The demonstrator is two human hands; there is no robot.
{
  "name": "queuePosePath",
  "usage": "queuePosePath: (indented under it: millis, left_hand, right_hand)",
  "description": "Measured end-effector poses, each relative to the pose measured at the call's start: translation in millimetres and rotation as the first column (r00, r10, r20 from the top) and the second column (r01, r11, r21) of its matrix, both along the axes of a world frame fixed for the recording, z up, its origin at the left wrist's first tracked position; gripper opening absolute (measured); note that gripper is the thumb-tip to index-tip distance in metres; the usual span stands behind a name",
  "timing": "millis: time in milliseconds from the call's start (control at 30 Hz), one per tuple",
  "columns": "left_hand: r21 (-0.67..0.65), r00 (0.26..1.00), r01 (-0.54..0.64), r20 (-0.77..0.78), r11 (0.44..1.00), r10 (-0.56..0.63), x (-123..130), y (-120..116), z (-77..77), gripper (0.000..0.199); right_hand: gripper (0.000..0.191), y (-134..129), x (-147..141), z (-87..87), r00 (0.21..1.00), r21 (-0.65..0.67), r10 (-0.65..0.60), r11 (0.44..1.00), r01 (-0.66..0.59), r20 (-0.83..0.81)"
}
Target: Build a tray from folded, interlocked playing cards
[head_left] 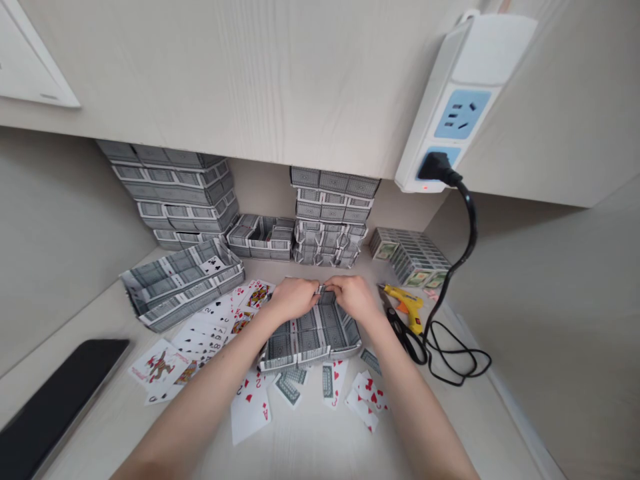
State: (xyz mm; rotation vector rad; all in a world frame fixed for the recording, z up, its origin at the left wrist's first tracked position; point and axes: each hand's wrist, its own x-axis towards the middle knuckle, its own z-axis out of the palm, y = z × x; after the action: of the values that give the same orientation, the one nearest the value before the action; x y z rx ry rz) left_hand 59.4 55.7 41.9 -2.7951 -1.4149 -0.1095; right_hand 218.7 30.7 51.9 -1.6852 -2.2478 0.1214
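A grey-patterned box made of playing cards lies in front of me, its inside facing up. My left hand is closed in a pinch at the box's far rim. Beside it, my right hand pinches the same rim, fingertips close to the left ones. A small folded card piece shows between the two hands; the fingers partly hide it. Loose playing cards lie around the box, some face up, some cut into smaller pieces.
A yellow glue gun and black-handled scissors lie at the right, near a black cable from a power strip. Another card box sits left. Card-box stacks and stacked card packs stand behind. A black slab lies front left.
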Motion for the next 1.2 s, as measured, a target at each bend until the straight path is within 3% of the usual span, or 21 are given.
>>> queuePosePath:
  millis: [533, 733, 900, 1067, 1200]
  left_hand:
    - [0.008, 1.0, 0.0, -0.005, 1.0, 0.0, 0.1, -0.4, -0.7, 0.029]
    - [-0.045, 0.998, -0.056, 0.015, 0.997, 0.057, 0.6, -0.7, 1.5, 0.031]
    - [-0.062, 0.996, -0.079, 0.044, 0.995, 0.082, 1.6, -3.0, 4.0, 0.031]
    - [-0.072, 0.994, -0.098, 0.05, 0.992, 0.102, 1.6, -2.7, 4.0, 0.032]
    - [-0.053, 0.996, -0.077, 0.044, 0.996, 0.079, 0.7, -1.3, 3.3, 0.032]
  right_hand:
    - [0.022, -4.6, -7.4, 3.3, 0.982, -0.02, -0.066, 0.997, 0.071, 0.174]
    - [0.021, -5.3, -9.4, 4.0, 0.975, -0.04, -0.081, 0.995, 0.092, 0.208]
    - [0.022, -2.4, -5.5, 1.1, 0.987, -0.061, -0.066, 0.995, 0.075, 0.144]
    - [0.024, 1.7, 2.6, -2.3, 0.999, -0.101, 0.039, 0.994, -0.041, -0.028]
    - [0.023, 1.2, 2.0, -2.5, 0.992, -0.057, 0.081, 0.995, -0.087, -0.096]
